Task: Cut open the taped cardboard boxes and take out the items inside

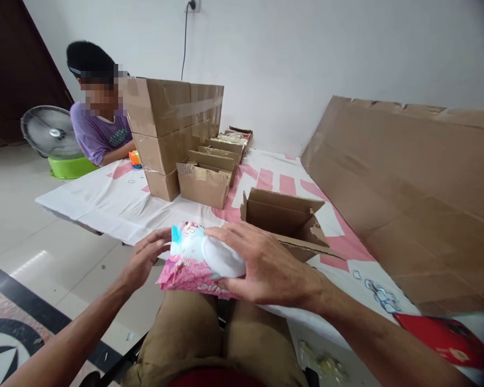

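A pink and white pack of wet wipes [189,263] with a white plastic lid is above my lap, in front of the table edge. My right hand [262,263] is closed around its right end, thumb below and fingers over the top. At the pack's left end is my left hand [147,255], fingers loosely stretched and apart from the thumb, with the fingertips at the pack's edge; whether they touch it I cannot tell. Just beyond my right hand stands an open cardboard box [282,215] with its flaps up, its near part hidden by that hand.
Taped cardboard boxes [165,129] are stacked on the table [145,212], beside a row of open boxes [205,185]. A large cardboard sheet [403,199] leans at the right, near a red phone-like object [447,338]. Across the table sits a person [100,129] near a fan [52,131].
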A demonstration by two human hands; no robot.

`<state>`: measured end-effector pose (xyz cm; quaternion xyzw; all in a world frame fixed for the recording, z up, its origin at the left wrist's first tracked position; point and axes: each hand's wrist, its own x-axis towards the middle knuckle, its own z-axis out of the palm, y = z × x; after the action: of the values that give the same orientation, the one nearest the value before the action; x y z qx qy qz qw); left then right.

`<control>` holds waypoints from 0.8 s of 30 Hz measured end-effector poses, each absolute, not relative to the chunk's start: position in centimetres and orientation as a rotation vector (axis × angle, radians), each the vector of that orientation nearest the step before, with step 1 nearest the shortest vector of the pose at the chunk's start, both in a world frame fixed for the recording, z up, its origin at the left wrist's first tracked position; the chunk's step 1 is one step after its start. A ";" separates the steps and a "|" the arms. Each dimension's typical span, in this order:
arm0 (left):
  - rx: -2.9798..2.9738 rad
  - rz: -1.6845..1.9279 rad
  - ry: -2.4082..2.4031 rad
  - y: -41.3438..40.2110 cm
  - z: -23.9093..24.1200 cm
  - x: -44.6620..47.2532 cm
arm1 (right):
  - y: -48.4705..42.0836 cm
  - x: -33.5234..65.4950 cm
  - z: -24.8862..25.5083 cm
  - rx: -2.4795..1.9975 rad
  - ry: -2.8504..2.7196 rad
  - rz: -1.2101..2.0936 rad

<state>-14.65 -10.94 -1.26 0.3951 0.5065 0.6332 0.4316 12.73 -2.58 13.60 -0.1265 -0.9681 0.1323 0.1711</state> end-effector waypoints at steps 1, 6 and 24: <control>0.976 1.574 1.216 -12.1 -0.8 -15.3 | -2.2 11.7 13.4 -0.357 -2.772 0.366; 1.042 1.645 1.077 -13.2 1.0 -12.9 | -1.0 8.0 14.8 -0.326 -2.831 0.254; 1.051 1.948 0.770 -5.5 15.9 -7.7 | 2.7 12.3 17.3 -0.403 -1.808 0.859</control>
<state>-7.71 -5.52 15.90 0.4134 0.3028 0.7658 0.3885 12.31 2.73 17.26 -0.1681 -0.7551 0.3587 0.5225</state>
